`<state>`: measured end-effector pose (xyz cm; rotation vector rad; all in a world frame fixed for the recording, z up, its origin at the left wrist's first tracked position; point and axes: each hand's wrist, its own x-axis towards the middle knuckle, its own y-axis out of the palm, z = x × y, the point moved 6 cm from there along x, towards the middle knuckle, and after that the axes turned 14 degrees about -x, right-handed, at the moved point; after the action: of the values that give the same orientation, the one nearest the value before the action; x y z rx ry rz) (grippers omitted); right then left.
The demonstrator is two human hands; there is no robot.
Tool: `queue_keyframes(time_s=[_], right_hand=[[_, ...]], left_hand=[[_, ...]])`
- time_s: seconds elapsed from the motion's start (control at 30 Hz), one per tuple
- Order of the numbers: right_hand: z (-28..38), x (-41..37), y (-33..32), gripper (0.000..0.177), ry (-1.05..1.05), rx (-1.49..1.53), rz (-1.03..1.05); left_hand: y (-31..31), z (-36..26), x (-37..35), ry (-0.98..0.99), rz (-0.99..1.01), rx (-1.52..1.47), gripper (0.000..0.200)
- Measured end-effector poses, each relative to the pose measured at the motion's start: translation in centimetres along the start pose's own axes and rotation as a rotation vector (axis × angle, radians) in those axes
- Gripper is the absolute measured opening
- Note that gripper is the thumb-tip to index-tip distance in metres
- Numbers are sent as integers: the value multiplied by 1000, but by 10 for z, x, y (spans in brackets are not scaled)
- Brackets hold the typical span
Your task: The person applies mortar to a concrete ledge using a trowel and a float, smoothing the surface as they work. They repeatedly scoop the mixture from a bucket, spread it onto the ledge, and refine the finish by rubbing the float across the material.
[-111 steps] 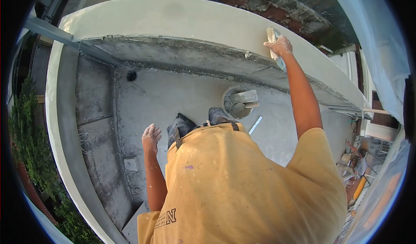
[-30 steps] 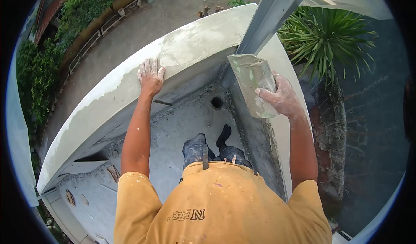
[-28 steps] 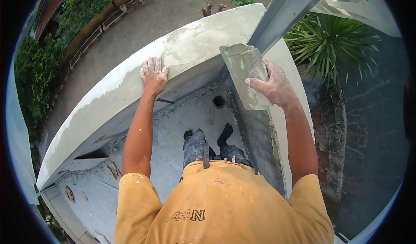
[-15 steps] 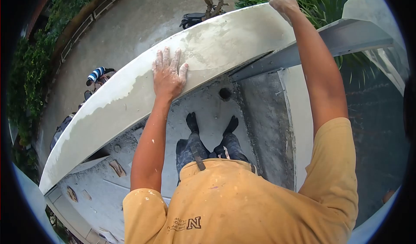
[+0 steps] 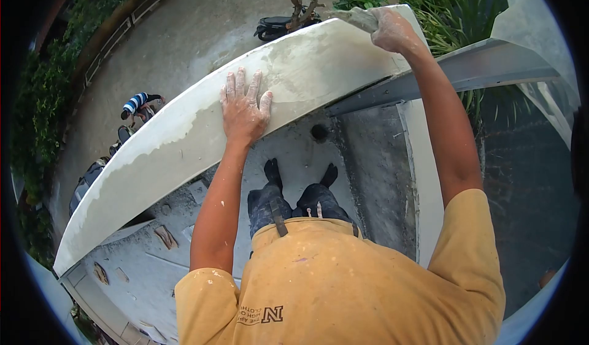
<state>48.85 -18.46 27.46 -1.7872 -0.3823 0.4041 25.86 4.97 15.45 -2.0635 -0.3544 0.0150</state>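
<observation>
My left hand (image 5: 244,109), dusted with white, lies flat with spread fingers on the curved pale wall top (image 5: 178,152). Near the right end of that surface, my right hand (image 5: 392,31) is closed on a flat, plaster-coated tool (image 5: 357,19). The tool points left and lies against the wall top at its outer edge. Darker damp-looking patches and a whiter band of coating show on the surface around my left hand.
A grey metal beam (image 5: 454,72) meets the wall at the right. Below are a concrete floor (image 5: 294,155) with a round hole (image 5: 319,133) and my feet. Beyond the wall, a person in a striped top (image 5: 136,104), motorbikes (image 5: 273,27) and plants (image 5: 445,20) stand lower down.
My right hand has moved left and down with the tool, from beyond the wall's outer edge onto its top. My left hand has shifted slightly right.
</observation>
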Motion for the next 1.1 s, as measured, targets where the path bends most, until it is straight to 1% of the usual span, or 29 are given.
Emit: queue_keyframes(time_s=[0.03,0.1,0.2,0.3,0.33,0.37,0.4,0.43,0.5,0.6,0.63,0.7,0.77,0.8,0.83,0.87,0.9,0.93,0.97,1.07,1.1], right_hand=[[-14,6,-8,45,16,30,-61],[-38,29,-3,47,157,-36,-39],[-47,38,23,46,278,-137,-120],[-55,33,54,38,435,-43,152],[-44,29,61,35,336,-57,248],[-29,15,69,36,253,-93,254],[10,-8,47,38,165,-123,242],[32,-18,45,39,40,-119,153],[54,-25,28,37,-69,-76,106],[25,-2,5,36,92,113,151],[12,8,11,36,128,63,143],[5,11,37,36,231,62,233],[56,-8,41,37,106,-5,163],[88,-24,28,34,60,46,149],[119,-36,22,35,-49,138,178],[150,-46,17,33,-117,138,175],[177,-60,6,33,-204,172,127],[199,-72,-5,31,-275,224,105],[206,-76,-15,30,-345,271,74],[148,-59,-43,28,-109,272,170],[110,-46,-36,29,60,275,172]], left_hand=[[1,0,-2,-1,10,-2,53],[1,0,-2,-1,11,4,52],[1,-1,-2,5,1,6,52],[0,1,-1,11,-8,14,52],[2,1,-1,15,-8,12,52],[7,1,-5,13,4,6,53],[5,2,-3,12,-3,10,53],[3,2,-2,14,-11,16,53],[3,2,-2,20,-14,18,53],[4,3,-1,16,-12,20,53],[5,3,-2,12,-5,21,53],[4,2,-1,15,-9,18,53],[4,4,0,13,-10,19,53],[4,5,1,12,-14,21,54],[4,2,-2,19,-5,22,54],[5,2,-3,20,15,48,54],[6,4,-3,27,29,69,54],[8,4,-2,40,41,88,55],[8,3,1,60,17,60,55],[9,7,-4,59,-22,11,56],[8,6,-3,55,-17,9,56]])
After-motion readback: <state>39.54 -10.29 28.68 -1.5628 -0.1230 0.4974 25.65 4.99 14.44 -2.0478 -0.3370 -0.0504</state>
